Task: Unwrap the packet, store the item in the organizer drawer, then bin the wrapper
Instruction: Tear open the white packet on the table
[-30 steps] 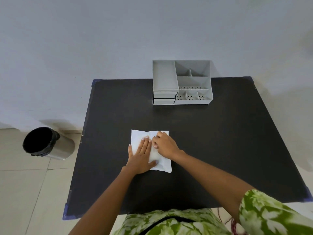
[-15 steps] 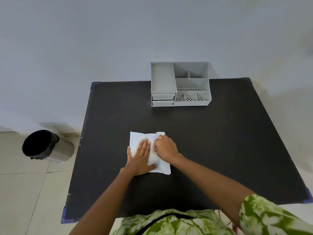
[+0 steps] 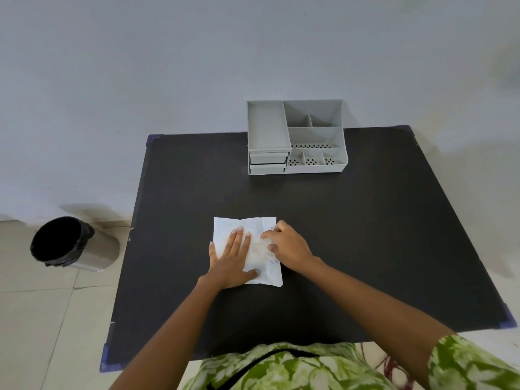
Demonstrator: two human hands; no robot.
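A white paper packet [image 3: 254,229] lies flat on the black table [image 3: 351,235] near the middle. My left hand [image 3: 232,258] presses flat on its left half, fingers spread. My right hand [image 3: 287,244] rests on the packet's right edge with curled fingers pinching the paper there. What the packet contains is hidden. A grey plastic organizer [image 3: 295,136] stands at the table's far edge; its two small drawers [image 3: 268,163] at the lower left front are closed.
A steel bin [image 3: 70,243] with a black liner stands on the tiled floor left of the table. A pale wall rises behind the organizer. My green patterned clothing fills the bottom of the view.
My right hand has shifted slightly along the packet's right edge and the top right corner of the paper has lifted a little. My left hand stays pressed down.
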